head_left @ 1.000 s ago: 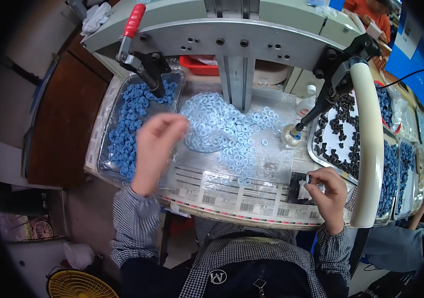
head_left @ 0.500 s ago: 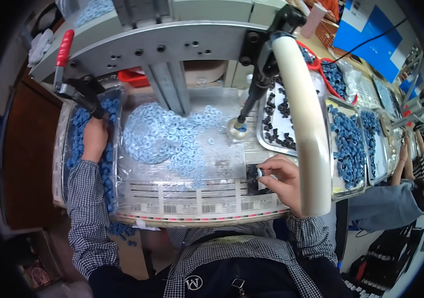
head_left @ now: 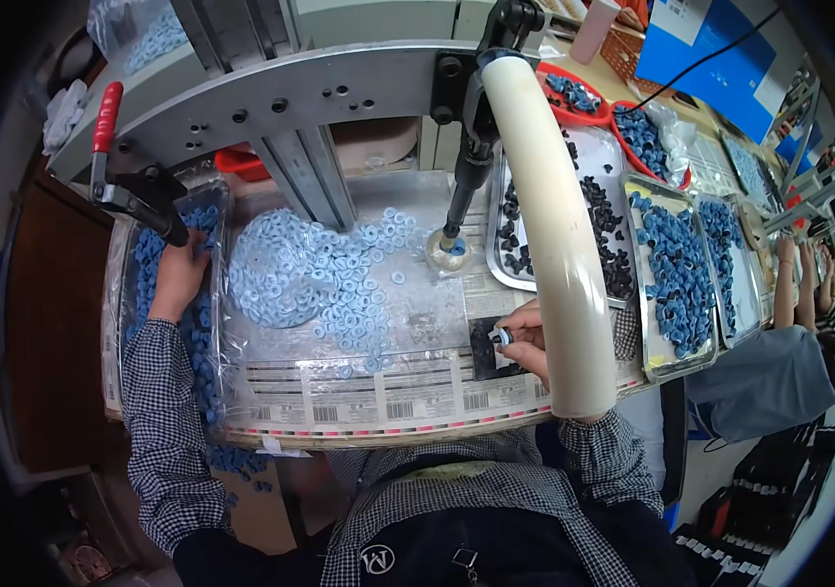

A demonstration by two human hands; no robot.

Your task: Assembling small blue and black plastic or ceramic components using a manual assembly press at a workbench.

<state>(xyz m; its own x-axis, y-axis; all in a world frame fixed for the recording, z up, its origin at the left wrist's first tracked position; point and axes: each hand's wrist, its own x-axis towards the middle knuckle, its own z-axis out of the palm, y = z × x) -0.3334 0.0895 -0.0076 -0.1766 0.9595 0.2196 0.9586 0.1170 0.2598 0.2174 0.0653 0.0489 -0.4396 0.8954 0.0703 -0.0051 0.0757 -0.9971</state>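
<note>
My left hand [head_left: 179, 281] reaches into the long tray [head_left: 225, 293] at the left, among many small blue rubber-like pieces [head_left: 200, 357]. Its fingers are curled, and the black end of a toggle clamp [head_left: 165, 227] hides part of them; what they hold cannot be made out. Between thumb and fingers, my right hand [head_left: 529, 342] pinches a small light blue ring [head_left: 504, 336] with something dark at its centre. That hand is over a dark block [head_left: 484, 354] near the table's front edge, its back partly covered by a curved cream tube [head_left: 559, 235].
Loose light blue rings [head_left: 349, 313] and a heap in clear plastic [head_left: 270, 269] lie mid-table. Behind stands a metal frame [head_left: 241, 112]; a clamp rod [head_left: 461, 186] comes down onto a round base. Right are a metal tray [head_left: 515, 282] of black pieces and red baskets [head_left: 683, 184].
The view has swung a little, so the bench appears further left. My right hand has turned the ring, whose dark centre now shows. The left hand stays in its tray, fingers slightly shifted.
</note>
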